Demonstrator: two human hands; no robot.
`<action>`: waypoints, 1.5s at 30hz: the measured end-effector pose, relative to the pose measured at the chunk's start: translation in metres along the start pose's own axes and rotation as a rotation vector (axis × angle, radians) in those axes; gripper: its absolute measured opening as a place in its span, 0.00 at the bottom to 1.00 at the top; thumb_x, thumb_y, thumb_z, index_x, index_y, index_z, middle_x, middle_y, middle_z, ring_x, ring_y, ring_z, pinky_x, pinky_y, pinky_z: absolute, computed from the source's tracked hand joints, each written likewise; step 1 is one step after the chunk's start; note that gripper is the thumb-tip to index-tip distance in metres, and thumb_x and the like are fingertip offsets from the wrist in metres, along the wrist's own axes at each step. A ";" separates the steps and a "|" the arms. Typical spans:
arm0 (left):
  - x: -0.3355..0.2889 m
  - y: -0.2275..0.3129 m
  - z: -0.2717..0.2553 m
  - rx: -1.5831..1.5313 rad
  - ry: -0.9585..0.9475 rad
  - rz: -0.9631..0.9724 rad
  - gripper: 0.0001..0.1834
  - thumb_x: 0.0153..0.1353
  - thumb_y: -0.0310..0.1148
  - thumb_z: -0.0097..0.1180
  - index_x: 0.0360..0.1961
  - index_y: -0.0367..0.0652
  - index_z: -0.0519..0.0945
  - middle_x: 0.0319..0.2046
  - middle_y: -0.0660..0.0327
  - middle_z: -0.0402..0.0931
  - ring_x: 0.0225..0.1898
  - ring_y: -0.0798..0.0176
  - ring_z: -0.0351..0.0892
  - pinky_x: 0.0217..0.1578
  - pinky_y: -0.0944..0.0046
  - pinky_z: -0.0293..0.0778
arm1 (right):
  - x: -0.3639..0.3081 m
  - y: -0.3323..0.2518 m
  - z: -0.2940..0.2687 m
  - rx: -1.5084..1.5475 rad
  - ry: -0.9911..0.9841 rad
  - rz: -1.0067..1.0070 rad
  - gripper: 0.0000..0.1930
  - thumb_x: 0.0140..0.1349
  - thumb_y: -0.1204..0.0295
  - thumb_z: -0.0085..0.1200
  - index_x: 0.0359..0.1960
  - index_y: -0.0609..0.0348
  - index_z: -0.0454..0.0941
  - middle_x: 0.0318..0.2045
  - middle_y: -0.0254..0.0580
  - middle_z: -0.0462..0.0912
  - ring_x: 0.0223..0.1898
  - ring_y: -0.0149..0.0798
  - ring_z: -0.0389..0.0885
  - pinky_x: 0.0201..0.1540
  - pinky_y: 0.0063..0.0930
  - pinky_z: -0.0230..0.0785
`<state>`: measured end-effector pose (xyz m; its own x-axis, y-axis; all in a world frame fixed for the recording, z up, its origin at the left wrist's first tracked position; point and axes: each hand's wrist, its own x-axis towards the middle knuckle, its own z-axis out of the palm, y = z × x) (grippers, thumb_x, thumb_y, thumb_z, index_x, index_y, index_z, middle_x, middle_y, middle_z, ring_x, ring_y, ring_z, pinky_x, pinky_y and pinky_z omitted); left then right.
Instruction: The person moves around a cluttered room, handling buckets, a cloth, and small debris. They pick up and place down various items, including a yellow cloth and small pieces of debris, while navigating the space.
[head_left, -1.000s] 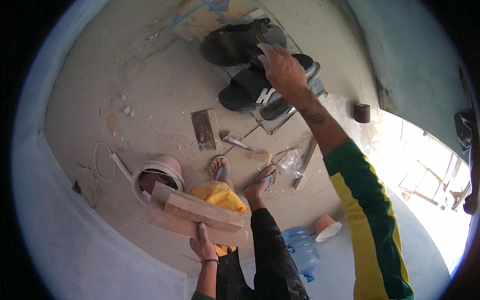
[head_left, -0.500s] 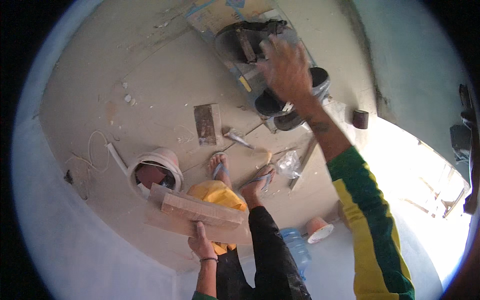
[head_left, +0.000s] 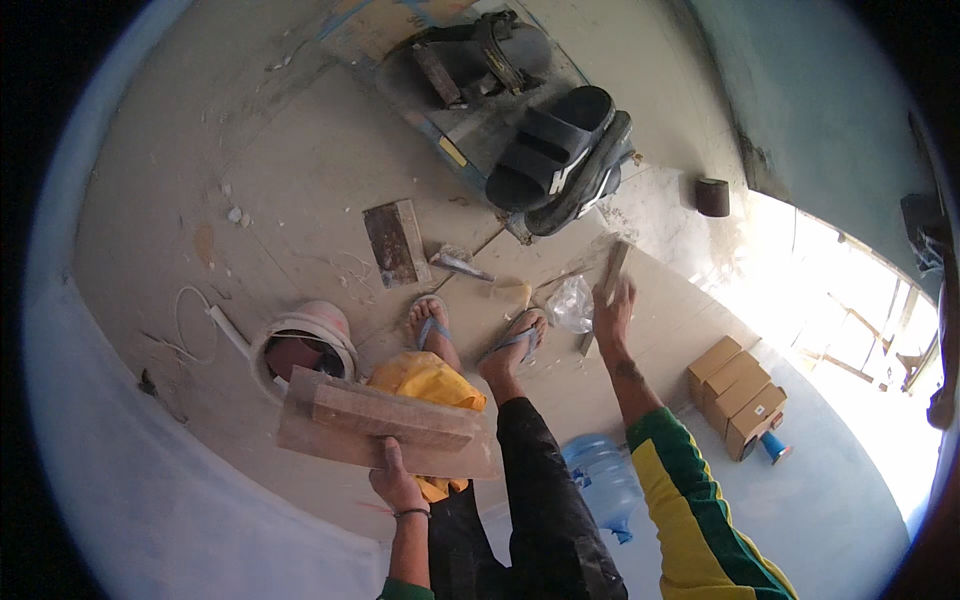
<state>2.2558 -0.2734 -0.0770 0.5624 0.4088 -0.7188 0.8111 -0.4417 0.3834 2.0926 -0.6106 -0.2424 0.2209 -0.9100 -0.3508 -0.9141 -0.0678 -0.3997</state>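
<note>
A wide, dusty brown board [head_left: 300, 440] with a long wooden block [head_left: 390, 417] along its top is in my left hand [head_left: 398, 488], thumb over the near edge. Beneath it hangs a yellow cloth [head_left: 415, 375] by my legs. My right hand [head_left: 614, 312] is closed, fingers and thumb about a narrow grey-brown wooden piece [head_left: 617, 268] that points away from me. Whether this piece joins the strip showing below the hand is hidden. A crumpled clear plastic bag [head_left: 571, 303] lies just left of that hand.
A white-rimmed bucket [head_left: 330, 325] stands left of my feet. Ahead lie a wood-edged board [head_left: 396, 243], a scraper-like tool [head_left: 462, 264] and black sandals [head_left: 548, 150] on cardboard. Right are a dark cylinder [head_left: 712, 197], cardboard boxes [head_left: 735, 390] and a blue water jug [head_left: 603, 480].
My right hand has come back from above the sandals to the wooden piece near my right foot. The sandals and boxes now show. My left hand keeps the board.
</note>
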 end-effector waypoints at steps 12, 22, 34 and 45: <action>-0.020 -0.025 0.019 0.172 0.043 -0.010 0.40 0.55 0.50 0.65 0.53 0.20 0.68 0.48 0.46 0.74 0.47 0.54 0.77 0.45 0.58 0.76 | -0.059 0.130 0.121 -0.373 -0.198 0.009 0.28 0.55 0.63 0.57 0.58 0.58 0.67 0.58 0.51 0.68 0.60 0.54 0.66 0.63 0.43 0.58; -0.040 -0.041 0.013 0.207 0.040 0.079 0.40 0.57 0.52 0.62 0.56 0.25 0.68 0.52 0.47 0.70 0.50 0.54 0.73 0.46 0.54 0.75 | -0.022 0.139 0.193 0.259 -0.444 0.428 0.26 0.61 0.65 0.47 0.60 0.61 0.64 0.57 0.53 0.68 0.60 0.52 0.66 0.62 0.41 0.56; -0.020 -0.027 0.012 0.282 0.086 0.176 0.37 0.59 0.51 0.58 0.60 0.32 0.68 0.55 0.51 0.69 0.52 0.54 0.72 0.52 0.54 0.71 | 0.172 0.128 0.175 -0.214 0.054 -0.275 0.35 0.62 0.59 0.46 0.69 0.54 0.50 0.70 0.46 0.52 0.70 0.50 0.52 0.68 0.62 0.39; 0.011 -0.002 0.003 0.389 0.148 0.236 0.38 0.60 0.54 0.55 0.61 0.35 0.68 0.58 0.52 0.68 0.54 0.54 0.71 0.54 0.54 0.69 | 0.218 0.119 0.171 -0.405 -0.151 -0.137 0.28 0.65 0.46 0.42 0.63 0.42 0.64 0.58 0.47 0.65 0.62 0.51 0.61 0.58 0.64 0.52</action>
<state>2.2594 -0.2708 -0.0875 0.7639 0.3583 -0.5367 0.5540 -0.7907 0.2605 2.0896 -0.7475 -0.5111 0.3685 -0.8139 -0.4493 -0.9258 -0.3652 -0.0978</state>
